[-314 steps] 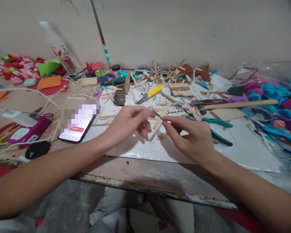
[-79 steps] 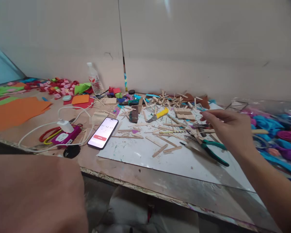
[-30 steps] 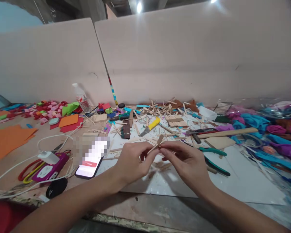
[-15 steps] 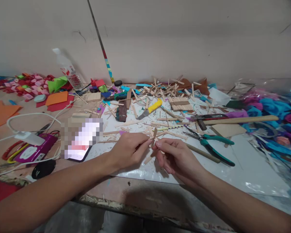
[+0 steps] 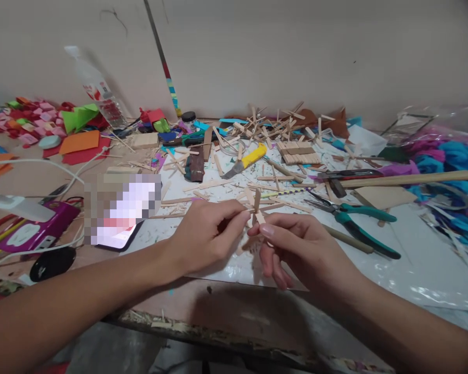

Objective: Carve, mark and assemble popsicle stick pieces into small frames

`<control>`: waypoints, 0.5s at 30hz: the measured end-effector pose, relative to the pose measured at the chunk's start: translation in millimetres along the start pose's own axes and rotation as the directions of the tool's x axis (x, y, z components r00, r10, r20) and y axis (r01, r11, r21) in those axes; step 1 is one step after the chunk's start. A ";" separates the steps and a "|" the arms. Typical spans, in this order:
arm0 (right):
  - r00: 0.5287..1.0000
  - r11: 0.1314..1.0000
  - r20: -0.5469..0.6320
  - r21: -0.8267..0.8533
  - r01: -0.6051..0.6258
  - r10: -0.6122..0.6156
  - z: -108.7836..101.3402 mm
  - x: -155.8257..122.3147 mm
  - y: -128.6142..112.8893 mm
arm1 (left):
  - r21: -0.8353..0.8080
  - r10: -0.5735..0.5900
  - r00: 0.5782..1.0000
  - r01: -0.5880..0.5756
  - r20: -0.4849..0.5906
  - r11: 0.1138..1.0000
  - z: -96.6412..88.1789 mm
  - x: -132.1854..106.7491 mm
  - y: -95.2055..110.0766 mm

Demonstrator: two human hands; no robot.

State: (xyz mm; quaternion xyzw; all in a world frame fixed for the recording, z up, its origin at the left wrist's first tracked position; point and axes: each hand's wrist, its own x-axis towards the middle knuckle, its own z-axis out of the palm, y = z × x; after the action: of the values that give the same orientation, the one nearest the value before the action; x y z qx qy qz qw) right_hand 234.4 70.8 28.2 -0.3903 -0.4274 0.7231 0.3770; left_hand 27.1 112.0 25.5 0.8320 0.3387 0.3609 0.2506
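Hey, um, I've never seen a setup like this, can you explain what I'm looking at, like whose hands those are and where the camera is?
There's no machine here: these are a person's own bare hands. One camera worn on that person's head takes every picture, looking forward and down. The left hand and right hand meet near the middle, pinching small wooden pieces between them; exactly how those pieces fit together is partly hidden. Below lies a white sheet scattered with wooden sticks, a yellow-handled knife and green-handled pliers. Left of the sheet are a lit phone and, farther back, a clear bottle.
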 end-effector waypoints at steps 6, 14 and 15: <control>0.999 0.975 -0.008 -0.216 0.044 -0.047 -1.6 -1.9 0.2 | 0.179 0.280 0.958 -0.264 -0.068 0.948 1.7 -1.7 -7.6; 0.872 0.867 -0.268 -0.412 0.281 -0.410 -6.9 6.0 -5.1 | 0.254 0.462 0.881 -0.426 -0.099 0.868 -3.2 1.9 -12.3; 0.857 0.853 -0.268 -0.423 0.307 -0.441 -6.4 5.4 -5.7 | 0.253 0.467 0.879 -0.431 -0.101 0.866 -3.4 1.8 -12.2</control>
State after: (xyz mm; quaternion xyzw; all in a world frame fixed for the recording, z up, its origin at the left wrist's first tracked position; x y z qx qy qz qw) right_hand 239.0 79.7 30.0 -0.4850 -0.5477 0.4592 0.5039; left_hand 20.8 121.9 20.3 0.8794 0.1924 0.4340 0.0368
